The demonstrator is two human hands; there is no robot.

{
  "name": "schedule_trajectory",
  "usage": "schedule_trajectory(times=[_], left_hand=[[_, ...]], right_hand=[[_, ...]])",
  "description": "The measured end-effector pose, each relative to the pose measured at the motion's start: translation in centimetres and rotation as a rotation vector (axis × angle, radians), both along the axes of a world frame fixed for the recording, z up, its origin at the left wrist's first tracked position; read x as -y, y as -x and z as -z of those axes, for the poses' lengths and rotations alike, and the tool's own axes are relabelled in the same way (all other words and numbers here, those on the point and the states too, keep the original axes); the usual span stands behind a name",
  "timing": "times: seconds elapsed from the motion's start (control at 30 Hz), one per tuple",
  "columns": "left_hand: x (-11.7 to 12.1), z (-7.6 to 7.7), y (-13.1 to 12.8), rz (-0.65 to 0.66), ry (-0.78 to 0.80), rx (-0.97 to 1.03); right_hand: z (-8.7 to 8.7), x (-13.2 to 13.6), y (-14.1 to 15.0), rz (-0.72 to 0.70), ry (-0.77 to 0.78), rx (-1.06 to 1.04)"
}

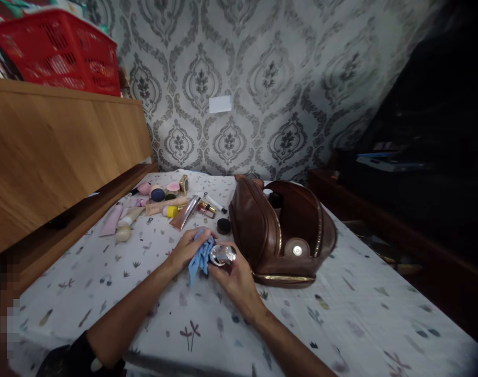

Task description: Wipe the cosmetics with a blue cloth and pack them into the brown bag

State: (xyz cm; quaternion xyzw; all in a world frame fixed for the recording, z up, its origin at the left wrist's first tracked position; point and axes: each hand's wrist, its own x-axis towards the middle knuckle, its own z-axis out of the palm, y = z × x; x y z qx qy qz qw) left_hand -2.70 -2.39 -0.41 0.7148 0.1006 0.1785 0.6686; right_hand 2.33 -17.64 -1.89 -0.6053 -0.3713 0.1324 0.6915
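My left hand is closed around a bunched light blue cloth. Against the cloth, my right hand grips a small shiny bottle with a silver, reflective top; its lower part is hidden by fingers and cloth. Just beyond my hands lies a round black-lidded jar. To their right stands a brown leather cosmetic bag, unzipped, with a few items showing inside, among them one with a black top.
Several cosmetics lie at the back left: a rose-gold tube, a pink tube, a yellow-capped item and a dark blue sponge. A wooden cabinet with a red basket borders the patterned cloth on the left.
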Motion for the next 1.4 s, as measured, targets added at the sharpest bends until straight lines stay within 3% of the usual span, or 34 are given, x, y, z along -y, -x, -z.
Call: schedule_trajectory(times=[0.17,0.3,0.67,1.03,1.23,1.4], left_hand=[[-0.1,0.6,-0.2,0.058,0.141,-0.053],[-0.1,0.6,-0.4,-0.053,0.245,-0.052],[-2.4,0.4,-0.6,-0.291,0.285,0.141],[-3.1,-0.1,-0.3,-0.275,0.444,0.179],[-2.6,-0.5,0.0,-0.125,0.282,0.072],[-2.8,0.4,-0.1,-0.213,0.066,0.089]], right_hand=[[-0.3,0.3,0.2,0.069,-0.056,0.056],[0.0,0.1,0.0,0.06,-0.079,0.018],[-1.0,1.0,0.3,0.143,0.024,0.039],[0.2,0.7,-0.1,0.153,0.039,0.015],[0.5,0.7,-0.1,0.175,0.073,0.0],[0.1,0.8,0.0,0.148,0.135,0.057]])
